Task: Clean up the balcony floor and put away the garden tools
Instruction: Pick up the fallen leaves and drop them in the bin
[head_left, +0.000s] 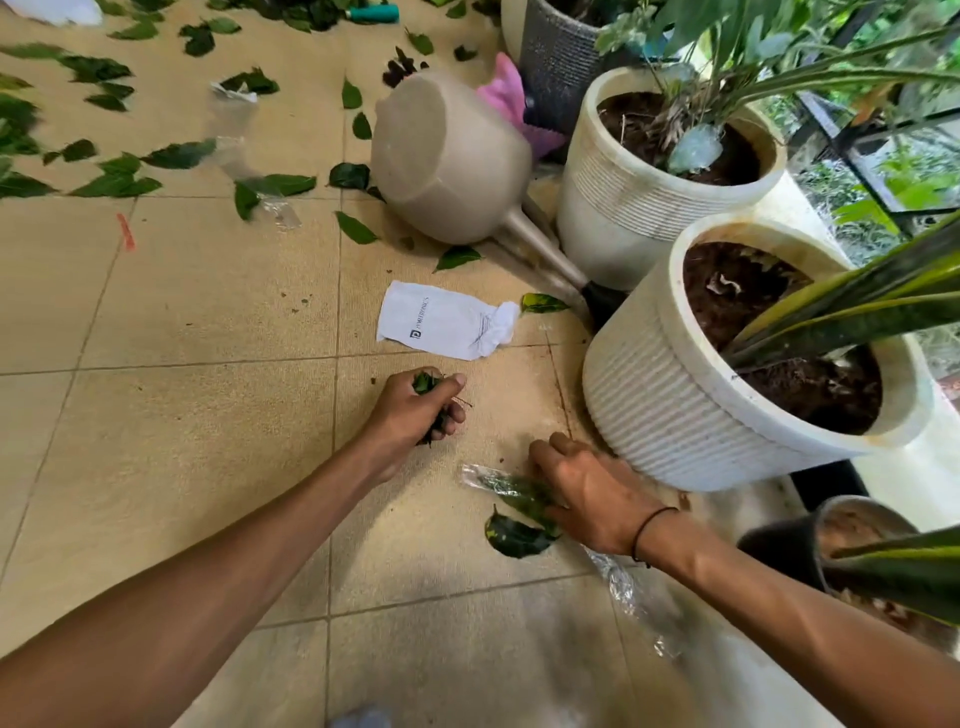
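Head view: your left hand (415, 410) grips a crumpled wad of dark green leaves (427, 385); your right hand (587, 493), fingers spread flat, presses a glossy leaf (519, 538) and clear wrapper (483, 478) to the floor (182, 441).

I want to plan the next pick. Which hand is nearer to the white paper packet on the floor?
Left. The left hand, gripping leaves, is just below the white paper packet. The right hand is farther, lower right beside the ribbed white pot.

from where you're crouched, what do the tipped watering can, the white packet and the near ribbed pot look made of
Watering can: likely matte beige plastic, smooth moulded body and spout. White packet: thin paper or plastic film, printed, crumpled at one end; hard to tell which. Near ribbed pot: off-white with moulded ridges and stained rim, ceramic or plastic.
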